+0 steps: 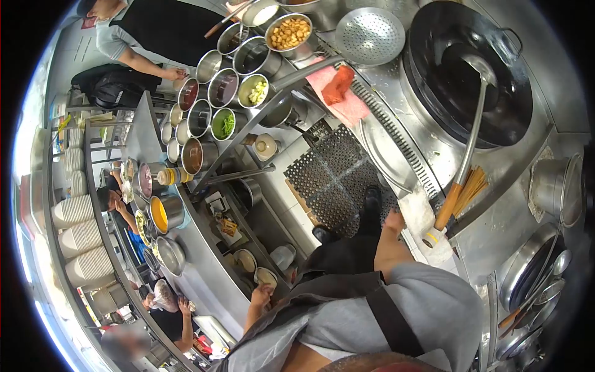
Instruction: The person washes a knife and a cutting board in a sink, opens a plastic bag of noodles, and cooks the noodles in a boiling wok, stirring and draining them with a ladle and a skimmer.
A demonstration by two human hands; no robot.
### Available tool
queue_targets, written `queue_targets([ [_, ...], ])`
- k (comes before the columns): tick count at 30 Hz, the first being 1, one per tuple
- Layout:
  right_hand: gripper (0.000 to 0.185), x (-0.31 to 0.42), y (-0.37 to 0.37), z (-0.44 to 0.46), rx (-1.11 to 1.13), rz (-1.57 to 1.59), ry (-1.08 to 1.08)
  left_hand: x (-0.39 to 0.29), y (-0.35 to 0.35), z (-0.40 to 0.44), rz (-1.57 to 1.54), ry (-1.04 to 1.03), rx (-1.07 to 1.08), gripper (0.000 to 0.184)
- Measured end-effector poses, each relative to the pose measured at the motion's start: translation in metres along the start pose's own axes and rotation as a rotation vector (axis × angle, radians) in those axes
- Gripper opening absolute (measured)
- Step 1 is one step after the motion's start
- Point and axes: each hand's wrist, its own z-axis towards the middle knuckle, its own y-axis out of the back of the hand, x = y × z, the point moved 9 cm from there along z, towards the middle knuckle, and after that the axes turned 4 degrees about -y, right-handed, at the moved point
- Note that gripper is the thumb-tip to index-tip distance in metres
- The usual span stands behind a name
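Observation:
My left hand hangs low beside the counter, near a pale round bowl on the lower shelf; its fingers are too small to read. On the other side, my right hand is beside the stove's front edge, close to a whitish cloth. What it may hold cannot be made out. A large black wok sits on the stove with a metal ladle in it, its wooden handle resting over the front edge. Beside that handle lies a bamboo brush.
Metal pots of ingredients, one with yellow liquid, line the counter. A perforated strainer and a red cloth lie by the stove. Black mats cover the floor. Several people stand beyond the counter and shelves of stacked plates.

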Motion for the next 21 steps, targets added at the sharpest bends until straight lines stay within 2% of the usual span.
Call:
queue_targets([
  [1, 0.047, -0.004, 0.003, -0.005, -0.009, 0.010, 0.003, -0.026, 0.010, 0.014, 0.282, -0.204, -0.026, 0.032],
  [2, 0.047, -0.020, -0.017, 0.004, -0.018, 0.012, 0.011, -0.034, 0.017, 0.030, 0.274, -0.211, -0.028, 0.032],
  [4, 0.040, -0.040, -0.049, 0.022, -0.109, -0.231, 0.112, -0.045, 0.038, 0.063, -0.011, 0.037, -0.047, 0.033],
  [5, 0.040, -0.043, -0.050, 0.025, -0.136, -0.224, 0.110, -0.060, 0.044, 0.077, -0.022, 0.015, -0.035, 0.033],
  [7, 0.032, 0.008, -0.061, -0.004, 0.073, -0.386, 0.521, -0.076, 0.053, 0.112, -0.081, 0.018, -0.019, 0.034],
  [8, 0.032, 0.027, -0.042, -0.014, 0.031, -0.384, 0.514, -0.083, 0.056, 0.131, -0.095, -0.017, 0.000, 0.034],
  [10, 0.027, 0.095, -0.012, -0.070, 0.150, -0.194, 0.760, -0.086, 0.063, 0.178, 0.107, -0.095, 0.151, 0.036],
  [11, 0.027, 0.131, 0.014, -0.094, 0.141, -0.081, 0.827, -0.063, 0.060, 0.213, -0.023, -0.014, 0.251, 0.038],
  [14, 0.020, 0.211, 0.121, -0.177, 0.065, 0.256, 0.950, -0.052, 0.080, 0.316, 0.567, -0.566, 0.335, 0.023],
  [15, 0.016, 0.224, 0.160, -0.189, -0.063, 0.310, 0.960, -0.075, 0.119, 0.317, 0.323, -0.204, 0.139, 0.020],
  [16, 0.018, 0.229, 0.198, -0.189, -0.238, 0.361, 0.947, -0.067, 0.130, 0.363, 0.112, -0.252, 0.033, 0.020],
  [17, 0.022, 0.225, 0.230, -0.173, -0.321, 0.382, 0.768, -0.100, 0.146, 0.358, 0.267, -0.157, 0.038, 0.020],
  [18, 0.025, 0.224, 0.267, -0.168, -0.650, 0.299, 0.880, -0.123, 0.157, 0.372, 0.119, -0.223, -0.011, 0.019],
  [19, 0.029, 0.230, 0.295, -0.188, -0.861, 0.092, 0.893, -0.137, 0.165, 0.390, -0.028, -0.284, -0.060, 0.018],
  [21, 0.036, 0.208, 0.311, -0.155, -0.949, -0.129, 0.571, -0.161, 0.167, 0.418, -0.058, -0.326, -0.103, 0.020],
])
